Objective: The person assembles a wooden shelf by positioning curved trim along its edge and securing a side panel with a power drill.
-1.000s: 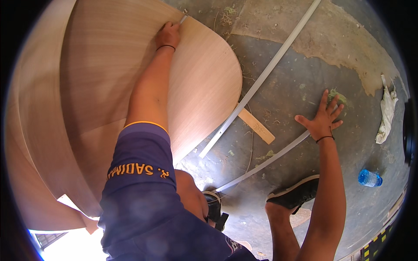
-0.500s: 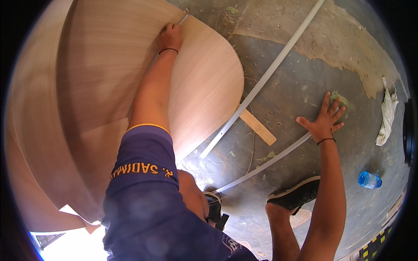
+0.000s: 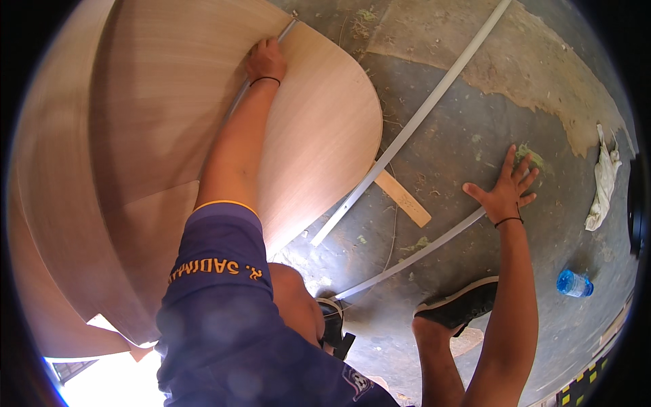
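Observation:
Reaching far ahead, my left hand is closed round a thin grey metal strip that lies along the large curved wood-grain panel. The strip runs slantwise across the panel and shows on both sides of my fist, and my forearm covers part of its lower length. On the right, my right hand is pressed on the concrete floor with its fingers spread and nothing in it. A flat grey strip on the floor passes close to the heel of that hand.
A long pale metal bar crosses the floor beside the panel, over a short wooden slat. At the right lie a white cloth and a blue-tinted plastic bottle. My black shoe rests near the right forearm.
More of the metal strip now shows above and below my left fist. The view has shifted slightly; my right hand stays in place on the floor.

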Motion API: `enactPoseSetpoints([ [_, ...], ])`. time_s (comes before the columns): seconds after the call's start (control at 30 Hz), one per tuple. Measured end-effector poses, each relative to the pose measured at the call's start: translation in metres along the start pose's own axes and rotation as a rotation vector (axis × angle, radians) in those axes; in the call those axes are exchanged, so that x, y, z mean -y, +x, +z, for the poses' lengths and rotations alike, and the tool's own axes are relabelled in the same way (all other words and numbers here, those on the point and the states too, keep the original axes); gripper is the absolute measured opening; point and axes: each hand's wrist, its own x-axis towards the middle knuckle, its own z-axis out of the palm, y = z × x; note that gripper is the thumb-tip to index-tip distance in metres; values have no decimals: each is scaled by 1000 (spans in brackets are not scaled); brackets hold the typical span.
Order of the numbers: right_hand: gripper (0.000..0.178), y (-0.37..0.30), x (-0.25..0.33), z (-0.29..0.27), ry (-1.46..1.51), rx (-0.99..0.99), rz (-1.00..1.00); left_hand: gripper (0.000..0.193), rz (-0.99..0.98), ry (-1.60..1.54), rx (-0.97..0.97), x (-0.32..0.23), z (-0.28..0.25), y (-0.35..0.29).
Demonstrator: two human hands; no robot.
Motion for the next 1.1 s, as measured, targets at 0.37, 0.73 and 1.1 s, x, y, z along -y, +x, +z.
enactPoseSetpoints([
  [0.37, 123, 0, 2, 1, -14, -14, -12, 20, 213, 5, -258, 10, 2, 6],
  [0.73, 123, 0, 0, 2, -19, -13, -10, 11, 285, -23, -297, 11, 9, 11],
  [1.1, 121, 0, 2, -2, -20, -2, -6, 9, 231, -29, -265, 10, 6, 7],
])
